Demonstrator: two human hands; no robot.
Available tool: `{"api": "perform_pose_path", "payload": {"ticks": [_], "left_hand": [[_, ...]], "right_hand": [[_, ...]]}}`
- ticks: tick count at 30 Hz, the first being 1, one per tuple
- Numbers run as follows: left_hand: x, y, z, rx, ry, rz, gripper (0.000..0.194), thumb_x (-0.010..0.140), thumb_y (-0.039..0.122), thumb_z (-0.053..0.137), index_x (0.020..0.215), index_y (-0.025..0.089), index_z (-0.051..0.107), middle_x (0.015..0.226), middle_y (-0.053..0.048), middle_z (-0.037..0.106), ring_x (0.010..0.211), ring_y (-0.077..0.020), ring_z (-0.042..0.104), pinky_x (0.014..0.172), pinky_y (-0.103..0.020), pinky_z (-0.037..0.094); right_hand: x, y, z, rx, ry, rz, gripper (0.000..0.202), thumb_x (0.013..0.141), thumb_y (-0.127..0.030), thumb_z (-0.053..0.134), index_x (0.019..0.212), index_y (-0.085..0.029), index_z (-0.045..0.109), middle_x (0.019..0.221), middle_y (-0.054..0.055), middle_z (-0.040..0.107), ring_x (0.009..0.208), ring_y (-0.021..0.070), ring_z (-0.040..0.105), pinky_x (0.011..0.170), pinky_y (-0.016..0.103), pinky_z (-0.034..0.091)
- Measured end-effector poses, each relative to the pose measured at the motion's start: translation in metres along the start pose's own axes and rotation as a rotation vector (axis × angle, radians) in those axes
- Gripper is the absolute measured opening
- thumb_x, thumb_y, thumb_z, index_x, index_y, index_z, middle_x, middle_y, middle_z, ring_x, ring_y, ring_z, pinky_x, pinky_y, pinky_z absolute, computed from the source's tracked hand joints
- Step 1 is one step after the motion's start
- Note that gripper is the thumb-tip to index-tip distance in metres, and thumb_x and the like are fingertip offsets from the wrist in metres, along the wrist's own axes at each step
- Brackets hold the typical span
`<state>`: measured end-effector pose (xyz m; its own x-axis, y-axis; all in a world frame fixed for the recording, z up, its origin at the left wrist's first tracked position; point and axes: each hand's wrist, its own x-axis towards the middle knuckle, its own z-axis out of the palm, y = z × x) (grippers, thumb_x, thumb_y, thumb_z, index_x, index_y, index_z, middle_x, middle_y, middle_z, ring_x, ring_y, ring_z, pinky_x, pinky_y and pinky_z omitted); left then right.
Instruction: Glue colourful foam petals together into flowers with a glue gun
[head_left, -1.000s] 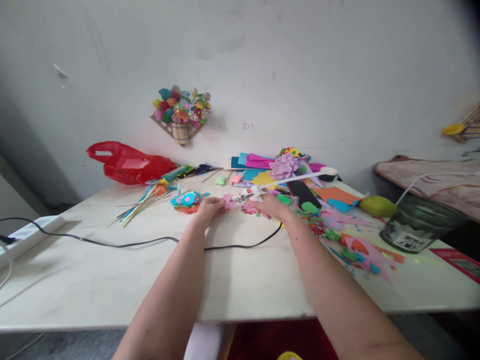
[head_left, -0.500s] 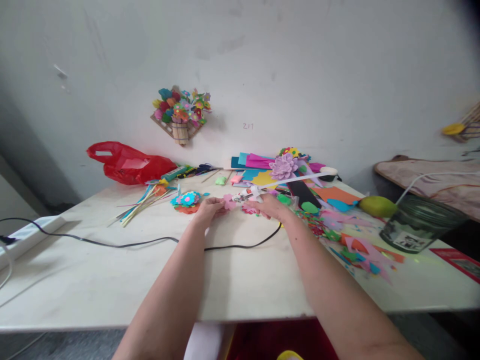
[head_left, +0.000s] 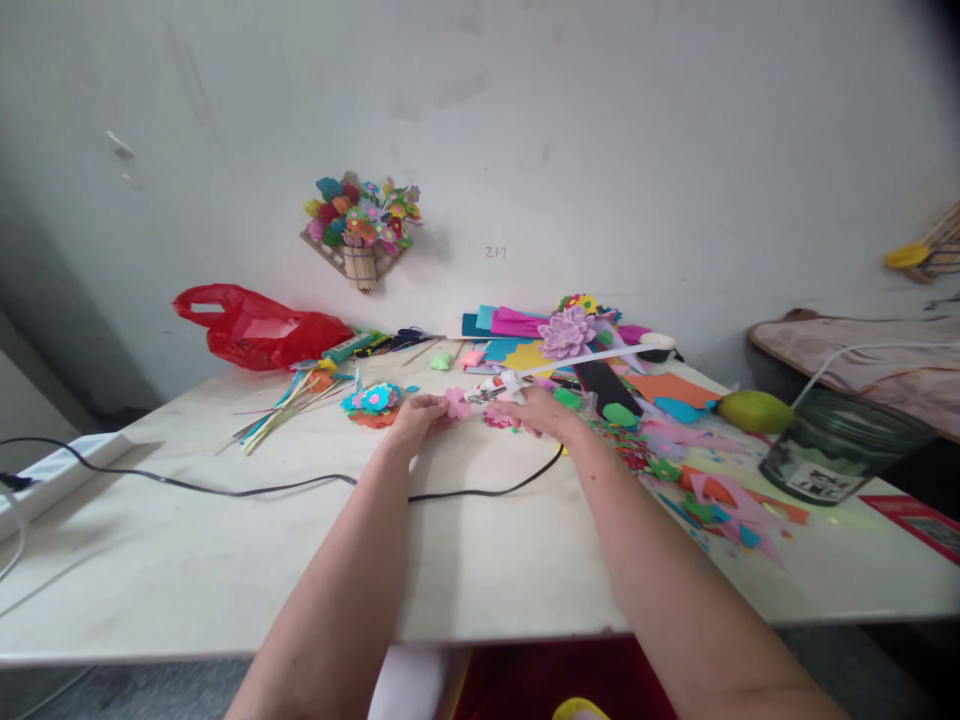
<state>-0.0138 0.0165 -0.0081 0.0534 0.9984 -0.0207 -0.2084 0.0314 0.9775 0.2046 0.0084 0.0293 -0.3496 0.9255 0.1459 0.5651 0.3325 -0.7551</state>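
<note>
My left hand point(head_left: 421, 418) pinches a small pink flower-shaped piece point(head_left: 457, 402) near the middle of the table. Fingers of my right hand point(head_left: 537, 411) are wrapped round a white glue gun point(head_left: 510, 384), whose patterned front points left at the pink piece. A long white glue stick point(head_left: 592, 359) sticks out of its back toward the right. Below the glue gun, partly hidden, lies a dark pink flower piece point(head_left: 498, 421). Left of my left hand rests a blue and orange layered flower point(head_left: 375, 402).
A black cable point(head_left: 247, 491) crosses the table point(head_left: 225, 570). Colored scraps point(head_left: 712, 500) and a glass jar point(head_left: 832, 450) lie right. At the back are a red bag point(head_left: 262, 330), paper strips point(head_left: 285, 410) and a purple flower point(head_left: 568, 333). A power strip point(head_left: 67, 470) sits left.
</note>
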Motion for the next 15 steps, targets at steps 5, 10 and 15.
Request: {"api": "perform_pose_path", "payload": {"ticks": [5,10,15], "left_hand": [[-0.0002,0.0015,-0.0015,-0.052,-0.002,0.036,0.018,0.063,0.021,0.068,0.069,0.013,0.054,0.065,-0.005,0.064,0.065,-0.0155,0.064,0.066,-0.026,0.051],[-0.0025,0.0041,-0.0017,-0.125,-0.028,0.065,0.02,0.065,0.021,0.067,0.079,0.013,0.056,0.074,-0.006,0.066,0.074,-0.0178,0.065,0.067,-0.026,0.051],[-0.0013,0.0046,-0.0034,-0.211,-0.018,0.089,0.018,0.066,0.02,0.067,0.08,0.013,0.057,0.072,-0.004,0.065,0.074,-0.0165,0.065,0.07,-0.026,0.051]], "right_hand": [[-0.0052,-0.0072,-0.0046,0.102,0.031,-0.031,0.038,0.075,-0.052,0.047,0.068,-0.015,0.053,0.052,0.0,0.052,0.036,0.0058,0.039,0.036,0.018,0.032],[-0.0068,-0.0095,-0.0064,0.344,0.05,-0.1,0.04,0.076,-0.053,0.044,0.069,-0.014,0.053,0.05,-0.001,0.051,0.034,0.0062,0.038,0.038,0.02,0.034],[-0.0025,-0.0055,-0.0027,0.531,0.13,-0.13,0.036,0.07,-0.05,0.054,0.062,-0.015,0.051,0.046,-0.003,0.048,0.031,0.0059,0.038,0.035,0.021,0.029]]}}
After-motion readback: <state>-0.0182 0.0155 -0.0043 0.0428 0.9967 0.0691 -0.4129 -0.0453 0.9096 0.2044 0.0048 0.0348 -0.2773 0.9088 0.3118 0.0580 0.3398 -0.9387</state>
